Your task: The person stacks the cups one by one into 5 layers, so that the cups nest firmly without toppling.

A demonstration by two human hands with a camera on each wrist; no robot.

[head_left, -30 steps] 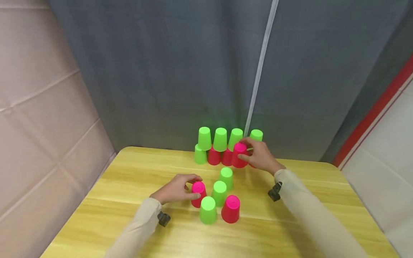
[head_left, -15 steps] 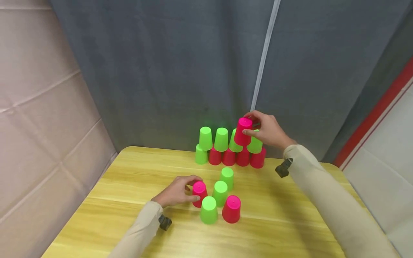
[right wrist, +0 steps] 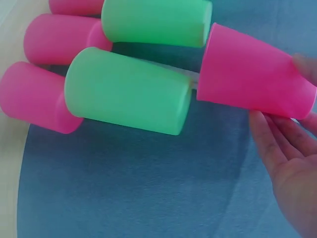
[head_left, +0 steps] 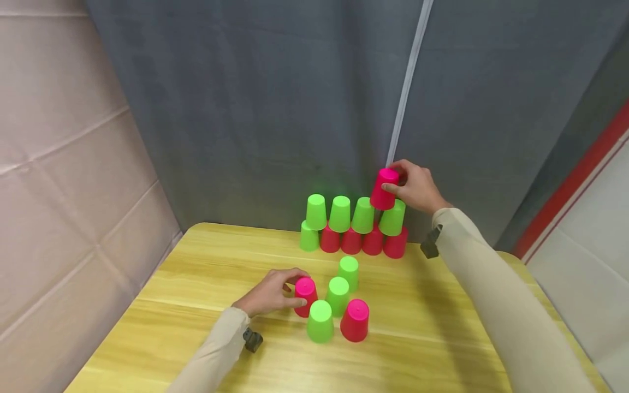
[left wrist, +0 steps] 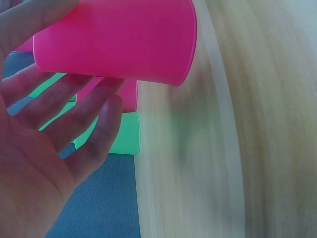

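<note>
My right hand (head_left: 397, 180) grips an upside-down pink cup (head_left: 384, 188) by its top, at the right end of a cup wall at the table's far edge. That cup's rim is at the tops of two green cups (head_left: 393, 217) of the second row; the right wrist view shows the pink cup (right wrist: 252, 82) close against a green cup (right wrist: 129, 91), whether resting I cannot tell. The wall's bottom row is one green cup (head_left: 308, 238) and several pink ones (head_left: 351, 242). My left hand (head_left: 297, 288) holds another pink cup (head_left: 304, 295) standing on the table, the same pink cup (left wrist: 119, 42) filling the left wrist view.
Loose upside-down cups stand beside my left hand: green ones (head_left: 348, 271), (head_left: 337, 295), (head_left: 320, 320) and a pink one (head_left: 355, 320). The yellow wooden table (head_left: 196, 305) ends at a grey curtain (head_left: 275, 109) right behind the wall. A padded wall is at the left.
My right hand has lifted its pink cup from table level up and to the right, onto the top of the second row. The left hand has stayed on its pink cup.
</note>
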